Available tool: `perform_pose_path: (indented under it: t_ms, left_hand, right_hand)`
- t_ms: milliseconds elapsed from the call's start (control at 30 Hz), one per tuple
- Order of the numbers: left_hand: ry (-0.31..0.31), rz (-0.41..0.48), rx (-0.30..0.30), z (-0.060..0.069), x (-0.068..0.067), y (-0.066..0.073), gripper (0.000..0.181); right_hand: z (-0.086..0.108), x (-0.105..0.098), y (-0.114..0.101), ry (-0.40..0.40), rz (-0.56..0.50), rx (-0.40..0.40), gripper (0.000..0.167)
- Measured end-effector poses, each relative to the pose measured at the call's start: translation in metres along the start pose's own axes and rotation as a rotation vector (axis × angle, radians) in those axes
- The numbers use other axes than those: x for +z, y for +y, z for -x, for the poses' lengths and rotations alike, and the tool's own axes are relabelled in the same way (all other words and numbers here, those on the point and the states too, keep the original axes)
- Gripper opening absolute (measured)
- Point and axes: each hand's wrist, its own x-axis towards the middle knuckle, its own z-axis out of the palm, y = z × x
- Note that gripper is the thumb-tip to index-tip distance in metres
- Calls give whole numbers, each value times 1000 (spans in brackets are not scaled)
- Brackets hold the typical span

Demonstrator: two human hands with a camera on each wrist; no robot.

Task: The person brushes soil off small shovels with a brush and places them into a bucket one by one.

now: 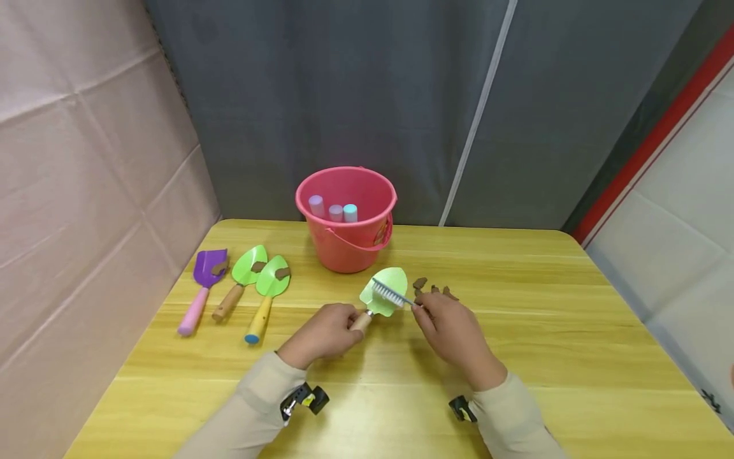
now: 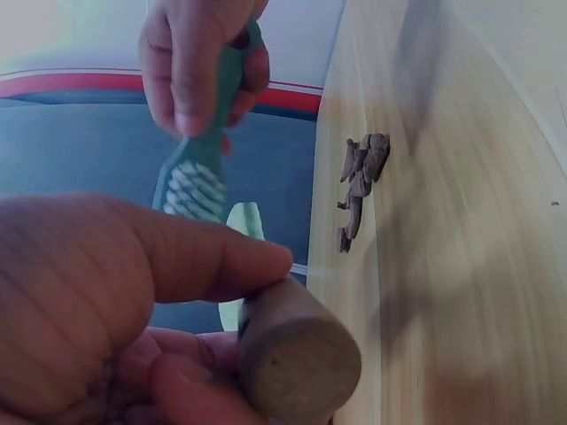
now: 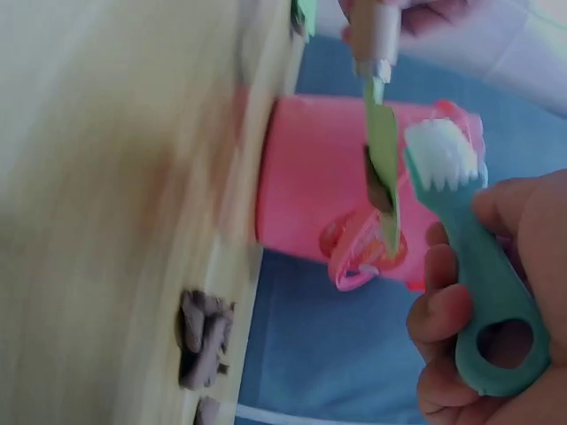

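My left hand (image 1: 328,333) grips the wooden handle (image 2: 301,363) of a small green trowel (image 1: 391,280), its blade raised over the table beside the bucket. A green brush (image 3: 483,266) with white bristles is held by my right hand (image 1: 455,335), the bristles close to the blade in the head view; in the right wrist view a gap shows between them. A brown piece (image 3: 378,181) clings to one face of the blade. Brown clay-like pieces (image 2: 359,177) lie on the table near my right hand, partly hidden by it in the head view.
A pink bucket (image 1: 346,252) holding several capped items (image 1: 350,213) stands at the table's back. To the left lie a purple shovel (image 1: 208,268) and two green trowels (image 1: 245,266), (image 1: 274,277), each with a brown piece. Behind hangs a grey curtain (image 1: 344,83).
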Motion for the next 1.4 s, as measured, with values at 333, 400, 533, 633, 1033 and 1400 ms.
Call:
perform_pose_path:
  t_ms: [333, 400, 533, 633, 1033, 1400]
  left_hand:
    - [16, -87, 27, 0, 1, 4, 16]
    - [11, -90, 25, 1, 1, 4, 13]
    - [9, -106, 23, 2, 1, 3, 11]
    - [13, -113, 25, 2, 1, 1, 10]
    - [17, -102, 39, 0, 2, -3, 16]
    - [26, -104, 35, -1, 2, -5, 14]
  right_hand:
    - [0, 8, -1, 25, 108, -49, 20]
    - [0, 7, 1, 19, 126, -45, 16]
    - [-2, 5, 7, -9, 139, -15, 15]
    - [-3, 2, 11, -13, 142, 27, 16]
    - [-1, 5, 0, -26, 136, -61, 18]
    - [-5, 0, 8, -15, 146, 8, 20]
